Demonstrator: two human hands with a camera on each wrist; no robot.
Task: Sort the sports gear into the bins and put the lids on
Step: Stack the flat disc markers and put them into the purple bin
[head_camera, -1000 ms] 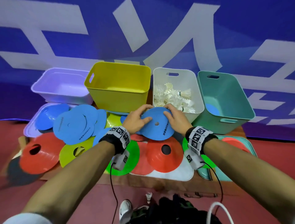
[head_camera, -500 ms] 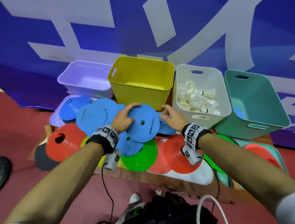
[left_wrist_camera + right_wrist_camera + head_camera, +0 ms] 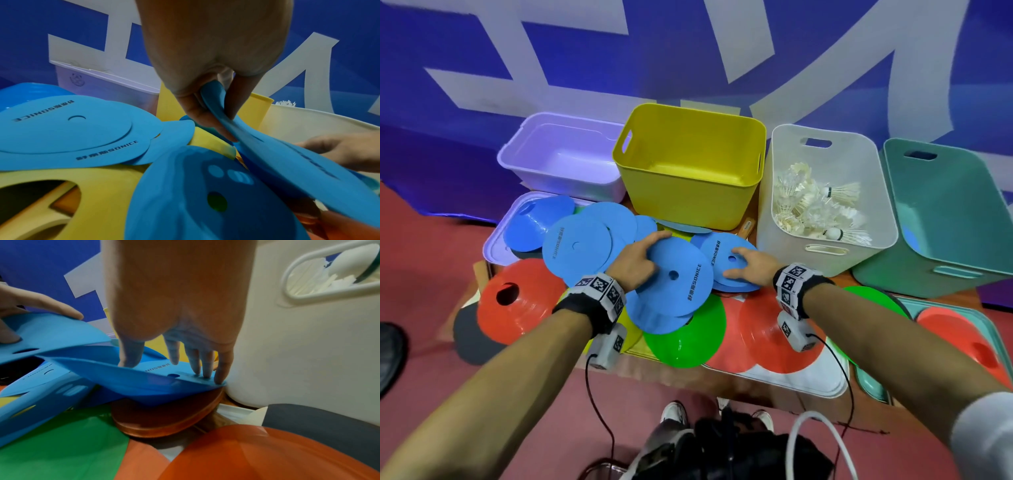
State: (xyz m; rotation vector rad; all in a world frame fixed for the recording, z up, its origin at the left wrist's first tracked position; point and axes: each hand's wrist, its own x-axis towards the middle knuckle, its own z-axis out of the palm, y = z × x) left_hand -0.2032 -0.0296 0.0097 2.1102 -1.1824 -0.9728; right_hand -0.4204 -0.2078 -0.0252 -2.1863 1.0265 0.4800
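Since half a second ago the two hands have drawn apart: the left hand [image 3: 635,263] has carried its flat blue foam disc [image 3: 674,277] a little nearer and leftward, while the right hand [image 3: 751,265] has settled onto a second flat blue disc [image 3: 717,255] lying just to the right.

The left hand pinches the first disc's edge, thumb on one face and fingers curled against the other, so the soft sheet bends in the grip, as the left wrist view shows [image 3: 213,104]. That hold probably lifts the disc free of the pile. The right hand lies open and fairly flat, its fingertips [image 3: 219,378] pressing on the second disc, most likely to stop it sliding along with the lifted one.

More blue discs [image 3: 577,248] overlap at the left, over a pale lilac lid [image 3: 494,245]. Red cones [image 3: 515,301], a green cone [image 3: 685,337] and a yellow one lie nearer. At the far side stand a shallow lilac bin [image 3: 561,154], a deep yellow bin [image 3: 688,192], a white bin [image 3: 825,253] holding the white feather shuttlecocks [image 3: 815,209], and a teal bin [image 3: 945,263] with one blue piece inside. Only the shuttlecocks look sorted, so the task seems early, with no lid on yet.
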